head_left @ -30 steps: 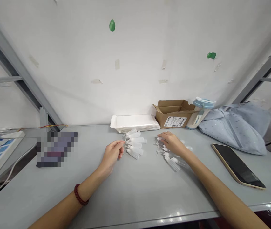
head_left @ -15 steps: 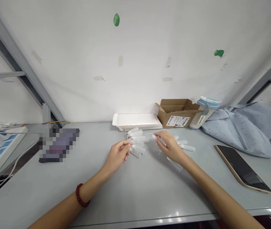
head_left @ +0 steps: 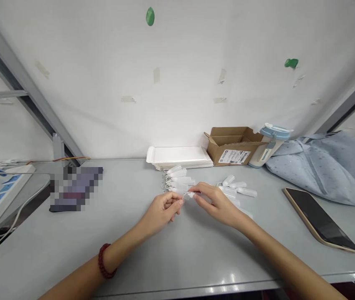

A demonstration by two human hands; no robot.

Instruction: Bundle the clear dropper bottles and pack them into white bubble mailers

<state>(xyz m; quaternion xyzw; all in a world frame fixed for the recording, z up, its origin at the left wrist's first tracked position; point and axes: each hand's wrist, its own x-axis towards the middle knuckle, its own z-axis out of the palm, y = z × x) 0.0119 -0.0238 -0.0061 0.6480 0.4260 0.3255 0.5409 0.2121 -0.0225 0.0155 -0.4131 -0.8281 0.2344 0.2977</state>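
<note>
My left hand point(head_left: 164, 209) is closed in a pinch at the thin cord loop of a small translucent white plastic tube. Facing it, my right hand point(head_left: 216, 202) grips the white end of that plastic tube point(head_left: 191, 194) between thumb and fingers; most of the tube is hidden. Just beyond my left hand lies a row of similar tubes point(head_left: 177, 180) with loops at their left ends. To the right, partly covered by my right hand, is a looser pile of tubes point(head_left: 246, 192).
Behind the tubes lies a stack of flat white boxes point(head_left: 180, 156). An open cardboard box point(head_left: 233, 148), a tumbler point(head_left: 269, 146) and a pale blue cloth bag point(head_left: 314, 171) stand along the back right. A phone point(head_left: 321, 221) lies at right, a power strip point(head_left: 2, 196) at far left.
My right hand has moved left and nearer to me, bringing the tube to my left hand. My left hand has shifted slightly right and closer, away from the row of tubes.
</note>
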